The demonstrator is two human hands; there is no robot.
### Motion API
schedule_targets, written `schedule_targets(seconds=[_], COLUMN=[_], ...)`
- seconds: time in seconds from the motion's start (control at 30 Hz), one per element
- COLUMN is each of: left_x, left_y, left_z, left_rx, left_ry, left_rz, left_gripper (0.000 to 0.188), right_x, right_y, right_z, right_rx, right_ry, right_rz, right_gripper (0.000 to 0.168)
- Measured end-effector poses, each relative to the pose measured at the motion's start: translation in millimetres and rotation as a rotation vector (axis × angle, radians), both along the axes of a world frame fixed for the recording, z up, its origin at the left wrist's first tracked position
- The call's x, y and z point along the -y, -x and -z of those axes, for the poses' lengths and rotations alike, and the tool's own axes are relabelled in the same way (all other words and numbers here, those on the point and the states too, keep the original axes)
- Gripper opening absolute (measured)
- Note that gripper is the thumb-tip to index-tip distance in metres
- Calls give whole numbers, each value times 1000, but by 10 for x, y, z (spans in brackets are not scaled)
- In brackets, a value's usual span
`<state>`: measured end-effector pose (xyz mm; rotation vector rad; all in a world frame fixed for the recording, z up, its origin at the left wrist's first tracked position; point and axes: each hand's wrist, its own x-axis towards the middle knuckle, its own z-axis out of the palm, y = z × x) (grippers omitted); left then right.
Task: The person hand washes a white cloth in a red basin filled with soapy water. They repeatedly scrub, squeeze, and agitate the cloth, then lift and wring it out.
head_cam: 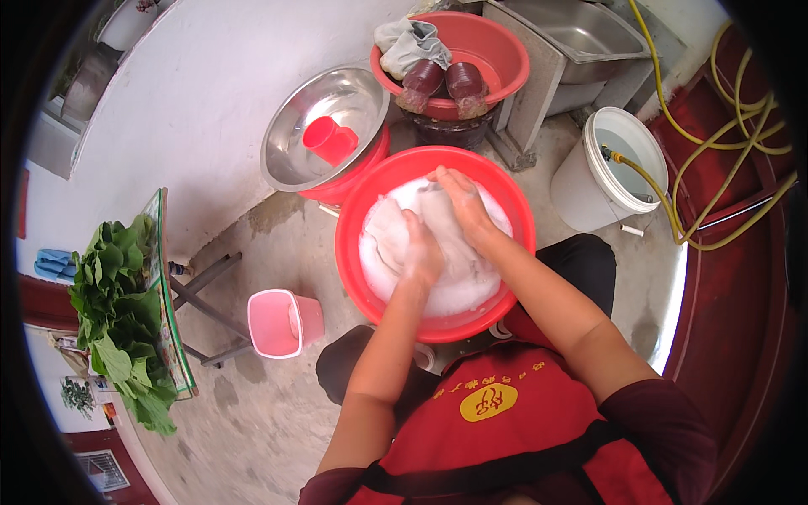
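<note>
In a round red plastic basin, a pale wet cloth is bunched up among white suds. My left hand grips the cloth near the basin's middle, blurred, with its fingers mostly hidden. On the cloth's right part is my right hand, its fingers stretched toward the far rim. Folds of the cloth lie between both hands. The basin sits low on the floor between my knees.
Behind the basin are a steel bowl holding a red plastic mug and a second red basin with cloths and dark gloves. A white bucket of water holds a yellow hose. Left are a pink bin and leafy greens.
</note>
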<state>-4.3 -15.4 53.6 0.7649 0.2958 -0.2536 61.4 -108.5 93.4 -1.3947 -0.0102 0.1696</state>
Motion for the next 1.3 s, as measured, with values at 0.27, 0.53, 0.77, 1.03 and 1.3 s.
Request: schedule_targets(seconds=[0.27,0.53,0.77,1.03,1.3], left_x=[-159,-100,40,-100,-32], left_y=[162,85,71,85,92], left_z=[-419,343,-65,-87,-495], left_rx=[-17,138,-235,42,-169], left_ry=[457,640,398,552,270], left_rz=[53,-83,-290,-60,-292], left_gripper=[74,53,48,50,52], right_x=[-145,-283,-361,-436,-42], right_y=[903,352,524,838,-67], right_z=[-171,-30,26,-53,100], right_rx=[910,601,783,880,284], right_ry=[580,734,608,496,452], right_rz=[-171,223,82,146,206], right_gripper=[15,18,19,21,21])
